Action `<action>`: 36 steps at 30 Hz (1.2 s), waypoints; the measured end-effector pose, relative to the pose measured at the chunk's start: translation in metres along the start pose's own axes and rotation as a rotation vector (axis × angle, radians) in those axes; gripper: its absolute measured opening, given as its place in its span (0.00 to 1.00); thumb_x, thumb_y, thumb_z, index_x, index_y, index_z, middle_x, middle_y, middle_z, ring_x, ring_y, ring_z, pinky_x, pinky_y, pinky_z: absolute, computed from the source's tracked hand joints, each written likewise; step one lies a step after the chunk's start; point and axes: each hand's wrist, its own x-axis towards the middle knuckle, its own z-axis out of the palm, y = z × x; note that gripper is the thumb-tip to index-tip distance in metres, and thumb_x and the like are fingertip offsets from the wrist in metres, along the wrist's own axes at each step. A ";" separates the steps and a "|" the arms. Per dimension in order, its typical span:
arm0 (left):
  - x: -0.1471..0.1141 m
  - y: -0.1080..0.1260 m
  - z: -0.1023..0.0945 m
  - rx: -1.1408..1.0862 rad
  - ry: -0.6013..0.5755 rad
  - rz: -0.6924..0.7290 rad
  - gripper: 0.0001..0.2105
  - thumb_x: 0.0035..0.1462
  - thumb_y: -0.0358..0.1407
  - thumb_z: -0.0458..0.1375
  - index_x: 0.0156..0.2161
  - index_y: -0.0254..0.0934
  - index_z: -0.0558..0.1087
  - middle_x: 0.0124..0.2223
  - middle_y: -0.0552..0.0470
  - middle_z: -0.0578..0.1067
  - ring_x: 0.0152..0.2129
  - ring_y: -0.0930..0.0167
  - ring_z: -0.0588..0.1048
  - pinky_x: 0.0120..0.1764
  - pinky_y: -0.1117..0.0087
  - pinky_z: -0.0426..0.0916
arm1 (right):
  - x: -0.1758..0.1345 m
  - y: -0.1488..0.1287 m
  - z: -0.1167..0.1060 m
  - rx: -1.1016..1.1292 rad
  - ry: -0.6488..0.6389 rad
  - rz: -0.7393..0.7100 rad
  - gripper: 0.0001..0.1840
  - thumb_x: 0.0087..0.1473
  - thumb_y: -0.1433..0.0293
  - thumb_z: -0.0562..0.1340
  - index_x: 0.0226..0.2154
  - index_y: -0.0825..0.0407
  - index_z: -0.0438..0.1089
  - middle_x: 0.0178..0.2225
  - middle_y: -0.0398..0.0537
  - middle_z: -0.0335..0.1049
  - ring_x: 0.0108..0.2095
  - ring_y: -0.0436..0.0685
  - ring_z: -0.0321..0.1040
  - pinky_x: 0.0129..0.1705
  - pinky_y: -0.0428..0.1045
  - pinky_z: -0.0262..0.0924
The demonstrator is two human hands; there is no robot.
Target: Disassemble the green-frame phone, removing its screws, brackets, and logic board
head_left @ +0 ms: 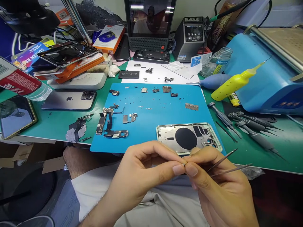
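My left hand pinches a tiny shiny metal part between thumb and forefinger, above my lap. The fingertips of my right hand meet it there, closed on the same part, most of which is hidden. Tucked in my right hand, a pair of tweezers points off to the right with its tips apart. Just beyond my fingers a phone back housing lies inner side up on the blue mat. Further left on the mat are flex-cable assemblies and a small metal bracket with a flex.
Several screws and small phone parts dot the mat, and a battery lies behind it. Screwdrivers, a yellow bottle with a needle tip and a blue machine stand right. A grey phone and a bottle are left.
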 end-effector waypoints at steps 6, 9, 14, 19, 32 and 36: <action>0.000 0.001 0.001 -0.038 0.011 -0.019 0.05 0.65 0.35 0.80 0.38 0.41 0.89 0.39 0.55 0.89 0.38 0.77 0.85 0.45 0.80 0.78 | -0.002 0.000 0.004 -0.071 0.088 -0.119 0.05 0.61 0.58 0.81 0.36 0.37 0.88 0.29 0.37 0.84 0.27 0.46 0.79 0.31 0.36 0.75; 0.000 0.003 0.002 -0.073 -0.013 -0.045 0.06 0.64 0.37 0.81 0.39 0.41 0.89 0.41 0.56 0.88 0.39 0.78 0.84 0.47 0.82 0.77 | -0.010 0.000 0.006 -0.166 0.171 -0.230 0.05 0.65 0.65 0.79 0.42 0.36 0.89 0.36 0.37 0.87 0.33 0.46 0.82 0.38 0.36 0.76; -0.002 0.002 0.004 -0.222 -0.050 -0.150 0.08 0.61 0.39 0.82 0.39 0.40 0.89 0.40 0.56 0.87 0.38 0.78 0.85 0.46 0.81 0.78 | -0.016 -0.004 0.009 -0.208 0.154 -0.288 0.09 0.66 0.69 0.77 0.45 0.37 0.89 0.37 0.38 0.87 0.33 0.48 0.81 0.36 0.39 0.75; -0.003 0.000 0.006 -0.299 -0.038 -0.174 0.09 0.60 0.37 0.83 0.38 0.38 0.89 0.38 0.56 0.87 0.36 0.78 0.86 0.46 0.81 0.79 | -0.012 -0.007 0.006 -0.265 0.124 -0.322 0.08 0.65 0.70 0.77 0.44 0.38 0.89 0.38 0.40 0.88 0.35 0.50 0.84 0.34 0.40 0.76; -0.002 -0.004 0.008 -0.385 -0.032 -0.177 0.09 0.60 0.35 0.83 0.39 0.36 0.89 0.38 0.56 0.87 0.36 0.79 0.87 0.45 0.82 0.79 | -0.013 -0.014 0.008 -0.345 0.112 -0.322 0.11 0.65 0.70 0.77 0.43 0.34 0.89 0.41 0.37 0.90 0.37 0.52 0.86 0.40 0.42 0.80; -0.002 -0.005 0.006 -0.378 -0.037 -0.163 0.08 0.62 0.35 0.82 0.39 0.37 0.89 0.39 0.55 0.88 0.36 0.79 0.86 0.46 0.81 0.79 | -0.011 -0.015 0.010 -0.345 0.118 -0.309 0.12 0.65 0.71 0.77 0.43 0.34 0.89 0.40 0.37 0.89 0.36 0.52 0.86 0.38 0.42 0.79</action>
